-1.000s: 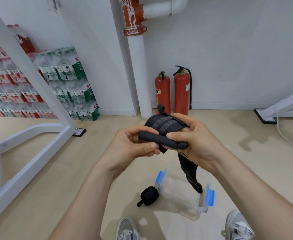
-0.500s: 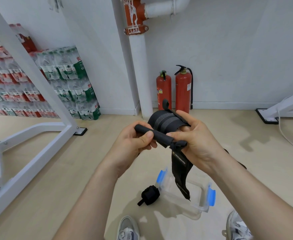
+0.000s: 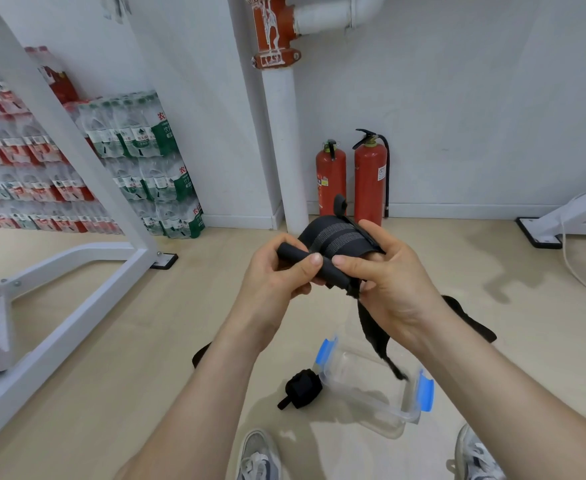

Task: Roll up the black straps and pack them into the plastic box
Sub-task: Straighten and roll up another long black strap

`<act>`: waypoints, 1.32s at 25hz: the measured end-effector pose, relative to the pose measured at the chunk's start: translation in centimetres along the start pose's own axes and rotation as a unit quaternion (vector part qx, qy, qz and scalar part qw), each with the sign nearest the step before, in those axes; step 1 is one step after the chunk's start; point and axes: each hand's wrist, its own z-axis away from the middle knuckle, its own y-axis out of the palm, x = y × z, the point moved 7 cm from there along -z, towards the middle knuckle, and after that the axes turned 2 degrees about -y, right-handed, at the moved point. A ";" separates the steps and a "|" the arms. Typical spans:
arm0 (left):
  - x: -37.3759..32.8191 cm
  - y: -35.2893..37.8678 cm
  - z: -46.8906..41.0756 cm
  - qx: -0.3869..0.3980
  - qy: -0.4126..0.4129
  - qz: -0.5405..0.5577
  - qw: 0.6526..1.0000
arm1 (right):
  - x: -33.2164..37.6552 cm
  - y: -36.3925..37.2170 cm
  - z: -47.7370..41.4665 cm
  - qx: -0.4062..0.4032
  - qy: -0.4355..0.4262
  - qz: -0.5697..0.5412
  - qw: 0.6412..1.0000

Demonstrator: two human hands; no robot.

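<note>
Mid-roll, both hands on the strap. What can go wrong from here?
1. The strap is pinched only by the fingers of the left hand and right hand; a slip would likely let the roll spring loose.
2. Its loose tail hangs over the plastic box; it may snag a blue clip.
3. The rolled strap lies on the floor outside the box, near a shoe; it might be kicked or forgotten.

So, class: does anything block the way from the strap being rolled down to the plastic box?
Nothing visible does. The plastic box lies open on the floor below the strap; only the strap's own loose tail hangs over it.
</note>
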 end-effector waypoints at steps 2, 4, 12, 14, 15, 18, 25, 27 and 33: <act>-0.3 0.0 0.1 -0.013 0.009 0.003 1.000 | 0.1 -0.2 0.0 -0.005 -0.002 -0.006 1.000; -0.4 0.1 0.1 -0.020 0.006 0.015 1.000 | 0.3 -0.1 0.1 0.003 -0.003 -0.011 1.000; -0.2 -0.1 -0.2 -0.085 0.002 0.014 0.996 | 1.2 0.3 0.6 0.031 -0.017 -0.023 0.999; -0.1 -0.1 -0.2 -0.078 0.008 -0.001 0.997 | 1.1 0.3 0.7 0.034 -0.020 0.007 0.999; -0.1 0.1 -0.1 -0.067 0.007 -0.007 0.998 | 1.1 0.3 0.6 0.033 -0.022 0.022 0.999; 0.0 0.7 0.3 0.009 -0.025 0.013 1.000 | 1.3 -0.4 0.2 0.026 -0.010 0.037 0.999; -1.1 0.5 0.7 0.107 -0.005 0.017 0.994 | 0.4 0.0 0.5 0.057 0.056 -0.037 0.996; -1.0 0.6 0.7 0.133 0.003 0.027 0.991 | 0.1 0.4 0.6 0.071 0.065 -0.062 0.993; -0.7 0.6 0.9 0.121 -0.001 0.020 0.992 | 0.6 0.3 0.8 0.035 -0.001 0.009 0.999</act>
